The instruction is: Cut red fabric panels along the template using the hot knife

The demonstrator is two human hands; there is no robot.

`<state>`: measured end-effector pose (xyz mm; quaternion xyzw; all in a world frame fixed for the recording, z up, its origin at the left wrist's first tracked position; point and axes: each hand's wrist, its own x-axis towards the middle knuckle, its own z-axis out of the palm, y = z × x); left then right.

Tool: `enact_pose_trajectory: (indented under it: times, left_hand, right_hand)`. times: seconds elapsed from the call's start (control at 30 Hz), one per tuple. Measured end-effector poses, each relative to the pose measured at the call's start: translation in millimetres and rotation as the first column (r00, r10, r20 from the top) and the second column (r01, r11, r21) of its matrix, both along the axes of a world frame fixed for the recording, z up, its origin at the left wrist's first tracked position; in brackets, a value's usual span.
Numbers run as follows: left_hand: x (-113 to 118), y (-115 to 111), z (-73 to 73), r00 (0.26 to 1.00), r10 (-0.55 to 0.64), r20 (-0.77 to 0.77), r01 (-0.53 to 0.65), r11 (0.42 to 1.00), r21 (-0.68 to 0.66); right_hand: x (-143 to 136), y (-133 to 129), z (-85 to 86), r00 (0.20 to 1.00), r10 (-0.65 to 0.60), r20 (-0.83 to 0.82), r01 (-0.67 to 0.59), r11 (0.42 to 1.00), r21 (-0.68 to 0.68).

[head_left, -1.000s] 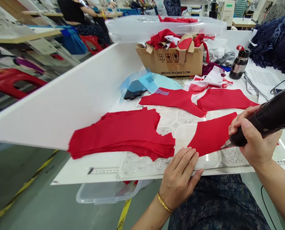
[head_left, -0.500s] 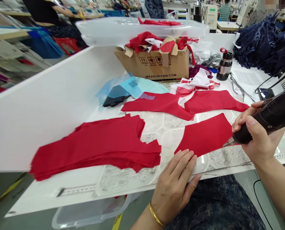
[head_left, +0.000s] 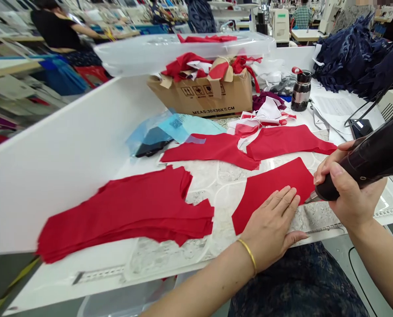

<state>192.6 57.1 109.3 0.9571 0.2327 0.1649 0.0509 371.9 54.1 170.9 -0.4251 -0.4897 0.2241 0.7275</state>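
Observation:
My left hand (head_left: 271,226), with a gold bangle at the wrist, lies flat, its fingers stretched over the lower edge of a red fabric piece (head_left: 278,178). Gripped in my right hand (head_left: 353,193) is a black handheld tool (head_left: 376,152) with a pointed metal tip. That tip is at the piece's lower right edge; whether it touches the cloth I cannot tell. A stack of red cut fabric (head_left: 126,209) rests on the left of the table. Two more red pieces, one left (head_left: 212,149) and one right (head_left: 288,141), are spread behind the piece under my hand.
Behind the fabric stands a cardboard box (head_left: 199,97) full of scraps, with a clear plastic lid (head_left: 133,55) above it. A blue plastic bag (head_left: 183,125), a black bottle (head_left: 301,92) and navy fabric (head_left: 344,57) are farther back. A white panel (head_left: 51,171) borders the left side. A person (head_left: 56,28) sits beyond.
My left hand has slid right along the red piece, closer to the tool's tip. The right hand keeps its hold with the tip at nearly the same spot. The view has shifted slightly.

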Motion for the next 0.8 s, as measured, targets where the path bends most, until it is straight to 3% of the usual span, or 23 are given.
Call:
enact_pose_trajectory:
  times: [0.2,0.43,0.8]
  left_hand:
    - [24,22,-6.8,0.996,-0.071,-0.052,0.071,0.997,0.012]
    - [22,28,-12.7,0.996,-0.063,-0.063,0.064,0.998,0.021]
    - [23,28,-8.1,0.995,-0.085,-0.042,0.088,0.994,0.066]
  right_hand:
    - [23,-2,1.1,0.997,-0.06,0.051,0.06,0.998,0.009]
    - [36,-1,-3.2,0.995,-0.085,0.06,0.084,0.996,0.021]
    - [41,-2,-6.7,0.995,-0.06,0.077,0.058,0.998,0.025]
